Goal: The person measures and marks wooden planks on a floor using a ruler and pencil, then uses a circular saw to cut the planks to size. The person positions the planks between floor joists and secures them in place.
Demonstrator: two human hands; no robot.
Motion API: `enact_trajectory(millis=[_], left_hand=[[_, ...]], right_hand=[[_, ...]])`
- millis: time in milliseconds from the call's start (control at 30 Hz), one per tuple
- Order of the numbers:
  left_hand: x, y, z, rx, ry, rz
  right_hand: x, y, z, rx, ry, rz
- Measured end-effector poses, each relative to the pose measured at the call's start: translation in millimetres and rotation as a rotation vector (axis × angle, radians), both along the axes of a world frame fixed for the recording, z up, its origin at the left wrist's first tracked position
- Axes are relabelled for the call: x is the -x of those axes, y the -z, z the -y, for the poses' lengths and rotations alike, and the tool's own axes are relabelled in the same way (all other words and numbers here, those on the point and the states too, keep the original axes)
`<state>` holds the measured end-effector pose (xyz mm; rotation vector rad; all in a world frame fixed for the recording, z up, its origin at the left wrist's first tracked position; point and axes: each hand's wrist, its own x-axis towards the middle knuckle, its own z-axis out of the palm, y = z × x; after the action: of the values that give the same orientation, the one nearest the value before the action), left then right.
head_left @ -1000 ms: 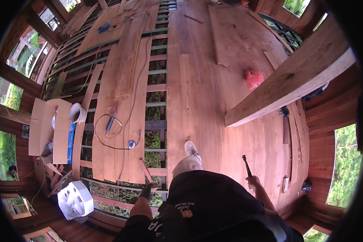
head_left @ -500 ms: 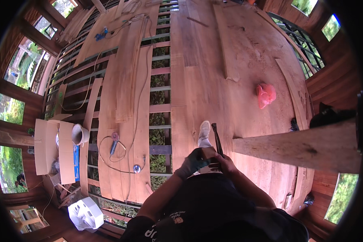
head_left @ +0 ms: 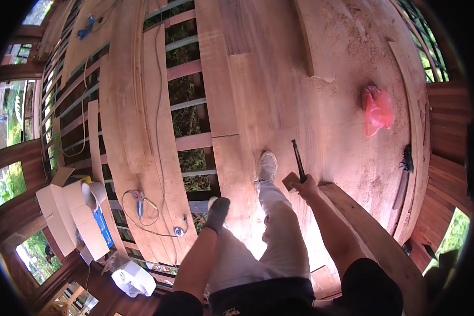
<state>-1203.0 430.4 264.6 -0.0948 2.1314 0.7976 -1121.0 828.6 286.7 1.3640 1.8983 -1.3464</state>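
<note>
My right hand (head_left: 307,188) is closed around a long dark bar-like tool (head_left: 299,160) with a small widened tip; the tool's exact kind is unclear. In the same hand, by the fingers, is a small brown wooden block (head_left: 289,181). The tool points forward over the plank floor (head_left: 263,116). My left hand (head_left: 217,213), in a dark glove, hangs over my left foot with its fingers reaching forward and nothing visible in it. Beside the right hand, a thick wooden beam (head_left: 363,231) runs toward the lower right.
An open gap with joists (head_left: 192,142) runs along the floor on the left. Past it lie an angle grinder (head_left: 139,203), its cord and a metal disc (head_left: 179,231). Cardboard boxes (head_left: 63,216) and white foam (head_left: 133,279) stand farther left. A red plastic bag (head_left: 378,111) lies at right.
My hands have separated: the left has let go of the block and moved left, while the right holds block and tool farther right. My view has shifted, showing both legs in stride.
</note>
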Motion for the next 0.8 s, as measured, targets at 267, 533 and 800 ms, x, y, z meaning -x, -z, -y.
enact_trajectory(millis=[267,533,800], left_hand=[[92.3,185.4,12.1,0.291,-0.317,0.417],[91.5,274.2,20.5,0.181,0.136,0.173],[76.3,66.9,91.1,0.339,1.601,-0.032]], right_hand=[[6.2,229.1,-17.9,-0.222,0.138,0.006],[-67.2,278.4,35.7,-0.371,0.231,0.133],[-166.6,41.5,69.0,0.06,0.207,0.471]])
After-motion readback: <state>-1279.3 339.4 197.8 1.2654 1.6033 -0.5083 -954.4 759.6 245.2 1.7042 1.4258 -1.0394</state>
